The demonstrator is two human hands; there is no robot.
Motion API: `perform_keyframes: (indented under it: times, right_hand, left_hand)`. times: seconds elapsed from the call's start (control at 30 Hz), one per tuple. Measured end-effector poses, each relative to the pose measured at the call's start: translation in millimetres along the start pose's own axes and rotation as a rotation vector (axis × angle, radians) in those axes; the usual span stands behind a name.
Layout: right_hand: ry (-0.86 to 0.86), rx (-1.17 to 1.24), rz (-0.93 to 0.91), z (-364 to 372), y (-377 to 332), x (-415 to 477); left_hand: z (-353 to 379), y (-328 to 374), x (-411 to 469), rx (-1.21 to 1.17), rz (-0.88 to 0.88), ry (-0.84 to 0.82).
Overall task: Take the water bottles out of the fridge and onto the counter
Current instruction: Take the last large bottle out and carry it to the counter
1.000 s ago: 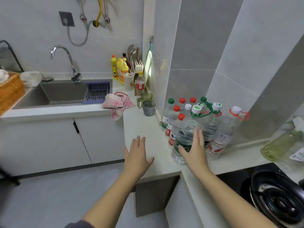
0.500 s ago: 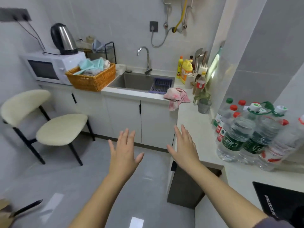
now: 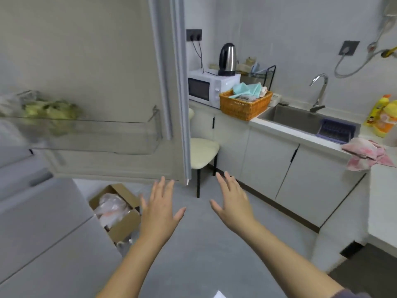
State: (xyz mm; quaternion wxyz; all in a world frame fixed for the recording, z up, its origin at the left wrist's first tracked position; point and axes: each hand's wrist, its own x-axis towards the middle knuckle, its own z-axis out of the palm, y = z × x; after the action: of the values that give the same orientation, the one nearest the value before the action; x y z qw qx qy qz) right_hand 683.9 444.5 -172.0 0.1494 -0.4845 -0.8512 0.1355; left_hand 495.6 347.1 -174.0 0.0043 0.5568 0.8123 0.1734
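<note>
The open fridge door (image 3: 120,61) fills the upper left, with a clear door shelf (image 3: 96,134) holding something green. The grey fridge body (image 3: 38,222) stands at the lower left. My left hand (image 3: 160,208) is spread flat and empty, just below the door's lower corner. My right hand (image 3: 234,203) is also spread and empty, over the floor to the right of it. No water bottles are in view. The white counter (image 3: 382,186) shows only at the right edge.
A cardboard box (image 3: 120,214) with plastic bags sits on the floor beside the fridge. A cream chair (image 3: 203,152) stands behind the door. A microwave (image 3: 209,88), kettle, orange basket (image 3: 242,104), sink (image 3: 300,120) and pink cloth (image 3: 365,154) line the far counter.
My right hand let go of the bottles on the counter. My view swung left from the counter to the open fridge door, and both empty hands moved with it.
</note>
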Motion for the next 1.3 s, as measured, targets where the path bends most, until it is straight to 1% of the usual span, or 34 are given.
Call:
perform_keyframes:
  times: [0.13,0.27,0.53,0.67,0.87,0.97,1.07,1.3]
  right_hand:
    - [-0.084,0.013,-0.136,49.7,-101.3,11.8]
    - [-0.103,-0.021,-0.259,79.9,-178.6,28.0]
    - [-0.184,0.000,-0.473,126.8,-292.6,77.4]
    - [-0.223,0.054,-0.596,147.9,-352.7,112.0]
    - [-0.222,0.134,-0.768,167.9,-450.3,169.5]
    - [-0.210,0.209,-0.790,174.0,-499.3,194.4]
    - [-0.187,0.298,-0.752,175.0,-544.4,214.4]
    - [-0.082,0.546,-0.634,164.7,-635.7,254.8]
  left_hand:
    - [-34.9,-100.0,-16.5,0.033,-0.125,0.041]
    - [-66.9,-174.1,-32.3,0.006,-0.217,0.079]
    - [-109.8,-280.8,-40.0,0.059,-0.404,0.146]
    - [-132.8,-328.2,-26.5,0.105,-0.479,0.209]
    - [-180.7,-397.1,4.6,0.221,-0.596,0.311]
    - [-203.2,-426.3,18.3,0.260,-0.652,0.355]
    - [-224.0,-451.3,31.3,0.299,-0.682,0.350]
    - [-287.7,-515.9,90.0,0.392,-0.624,0.426]
